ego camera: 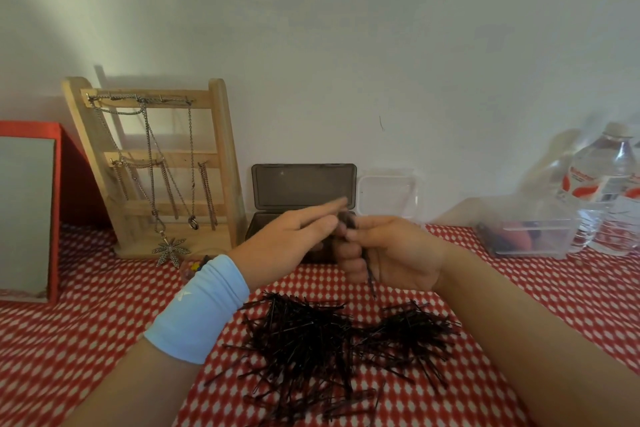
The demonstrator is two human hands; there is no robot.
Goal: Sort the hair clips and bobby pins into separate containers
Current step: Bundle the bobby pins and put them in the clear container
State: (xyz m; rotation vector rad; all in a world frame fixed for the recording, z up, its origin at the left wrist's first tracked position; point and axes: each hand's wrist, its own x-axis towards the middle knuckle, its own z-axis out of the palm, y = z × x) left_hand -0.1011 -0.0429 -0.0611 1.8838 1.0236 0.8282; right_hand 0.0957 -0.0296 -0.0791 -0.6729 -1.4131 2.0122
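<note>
A big heap of black bobby pins point(332, 340) lies on the red-and-white cloth in front of me. My right hand point(388, 253) is closed around a small bundle of bobby pins point(370, 277) whose ends stick out above and below the fist. Fingers stretched flat, my left hand point(294, 236) touches the top of that bundle. Behind both hands stands a dark smoky box point(304, 191) with its lid up, its base mostly hidden. A clear container point(533, 236) at the right holds coloured items, too blurred to name.
A wooden jewellery rack point(156, 163) hung with chains stands at the back left beside a red-framed mirror point(27, 211). A small clear lid point(389, 198) leans on the wall. Water bottles point(602, 184) stand at the far right. Small coloured items point(194, 267) lie by my left wrist.
</note>
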